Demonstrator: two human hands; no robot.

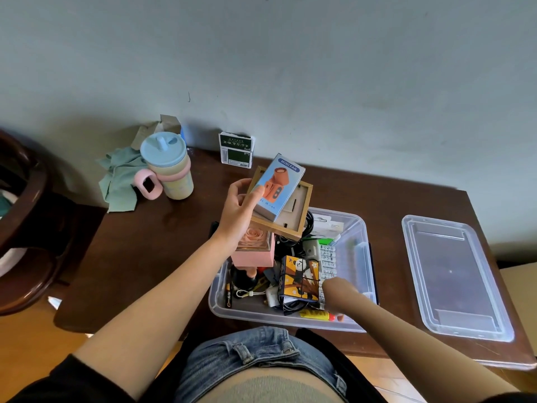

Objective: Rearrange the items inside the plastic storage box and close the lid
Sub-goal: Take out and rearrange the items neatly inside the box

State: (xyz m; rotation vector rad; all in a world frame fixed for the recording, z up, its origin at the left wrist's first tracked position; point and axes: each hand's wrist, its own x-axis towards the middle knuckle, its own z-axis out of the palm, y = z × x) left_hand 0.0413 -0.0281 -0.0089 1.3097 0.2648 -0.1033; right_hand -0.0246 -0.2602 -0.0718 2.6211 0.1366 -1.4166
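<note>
A clear plastic storage box (356,228) stands open on the dark wooden table, full of small things. My left hand (238,210) holds a blue "MINI FAN" carton (280,187) together with a wooden picture frame (299,216) raised above the box's far left corner. Below them sit a pink rose box (255,251) and black cables (290,248). My right hand (338,289) reaches into the box beside a panda-print cube (300,277); it is blurred and its fingers are unclear. The clear lid (453,274) lies flat on the table to the right.
A pastel cup with a pink handle (168,167) and a green cloth (119,181) sit at the table's back left. A green-and-white packet (236,151) leans on the wall. A dark chair (26,216) stands to the left. My knee is below the table's front edge.
</note>
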